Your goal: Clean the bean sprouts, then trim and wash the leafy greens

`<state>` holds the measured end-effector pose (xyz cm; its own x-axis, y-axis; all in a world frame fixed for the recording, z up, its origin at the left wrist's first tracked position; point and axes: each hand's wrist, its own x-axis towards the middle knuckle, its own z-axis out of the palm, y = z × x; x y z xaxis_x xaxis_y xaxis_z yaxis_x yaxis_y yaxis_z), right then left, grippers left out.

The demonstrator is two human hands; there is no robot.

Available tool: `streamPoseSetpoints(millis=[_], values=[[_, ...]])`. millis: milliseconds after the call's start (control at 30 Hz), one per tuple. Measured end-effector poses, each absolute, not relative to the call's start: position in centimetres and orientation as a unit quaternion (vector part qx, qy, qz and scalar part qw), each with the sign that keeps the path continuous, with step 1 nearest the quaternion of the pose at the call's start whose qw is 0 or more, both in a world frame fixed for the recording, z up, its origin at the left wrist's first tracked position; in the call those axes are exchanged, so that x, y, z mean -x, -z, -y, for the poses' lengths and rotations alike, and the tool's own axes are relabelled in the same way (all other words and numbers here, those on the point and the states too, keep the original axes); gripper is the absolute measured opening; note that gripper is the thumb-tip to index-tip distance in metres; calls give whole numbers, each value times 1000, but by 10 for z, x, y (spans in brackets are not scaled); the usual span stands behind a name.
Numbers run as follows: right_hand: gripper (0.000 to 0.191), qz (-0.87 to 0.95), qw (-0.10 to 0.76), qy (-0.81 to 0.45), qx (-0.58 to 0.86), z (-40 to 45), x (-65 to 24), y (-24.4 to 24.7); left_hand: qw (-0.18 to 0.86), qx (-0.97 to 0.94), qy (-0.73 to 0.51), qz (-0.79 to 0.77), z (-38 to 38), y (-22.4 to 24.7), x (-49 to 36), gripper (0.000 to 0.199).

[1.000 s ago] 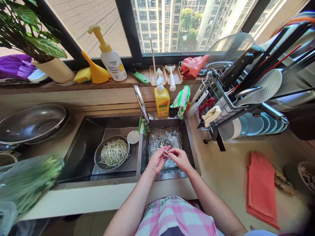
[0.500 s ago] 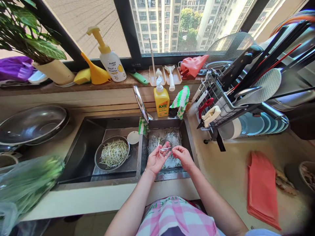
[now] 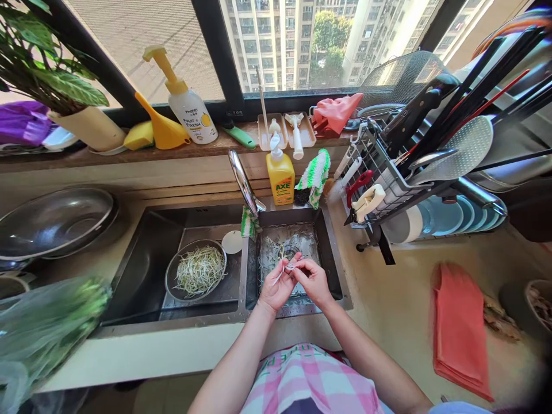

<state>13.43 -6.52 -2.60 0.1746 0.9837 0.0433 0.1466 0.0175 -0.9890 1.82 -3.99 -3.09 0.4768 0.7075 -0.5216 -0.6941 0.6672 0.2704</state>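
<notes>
The left hand [image 3: 276, 287] is palm up over the right basin [image 3: 334, 259], half open, with a few white strands [image 3: 279, 277] lying across it; the right hand [image 3: 314, 283] meets it from the right, thumb and fingertips pinched together on the strands. Together they cover part of the basin floor, which is wet and littered with scraps. A metal divider [image 3: 244, 276] separates them from the left basin [image 3: 129, 270], where a round bowl [image 3: 168, 283] holds a heap of bean sprouts [image 3: 199, 270]. A small white dish [image 3: 232, 242] sits just right of the bowl.

The tap [image 3: 242, 181] rises at the far end of the divider, a green-and-white cloth [image 3: 249, 223] beside its base. Far of the right basin stand a yellow pump bottle [image 3: 281, 181] and a striped cloth [image 3: 318, 172]. To the right, the desk [image 3: 388, 310] carries a crowded dish rack [image 3: 375, 167], with blue plates [image 3: 452, 215] underneath, and a folded red cloth [image 3: 461, 333] nearer. On the left are a wok [image 3: 56, 218] and, nearer, bagged greens [image 3: 52, 328].

The yellow bottle reads "AXE" in large letters; its smaller print is illegible. On the sill [image 3: 207, 150], a white pump bottle [image 3: 192, 118] reads "FRUIT" and "FRESH" beside a lemon picture. Green lettering on the checked apron [image 3: 302, 374] is partly lost in folds.
</notes>
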Motion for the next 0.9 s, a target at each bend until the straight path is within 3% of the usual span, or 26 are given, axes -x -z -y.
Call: streamPoseSetpoints(millis=[567, 900], values=[[14, 465, 488, -400, 621, 74, -149, 34, 850, -18, -439, -292, 37, 27, -11, 21], [11, 570, 437, -359, 596, 70, -147, 23, 876, -33, -410, -252, 40, 29, -8, 24]])
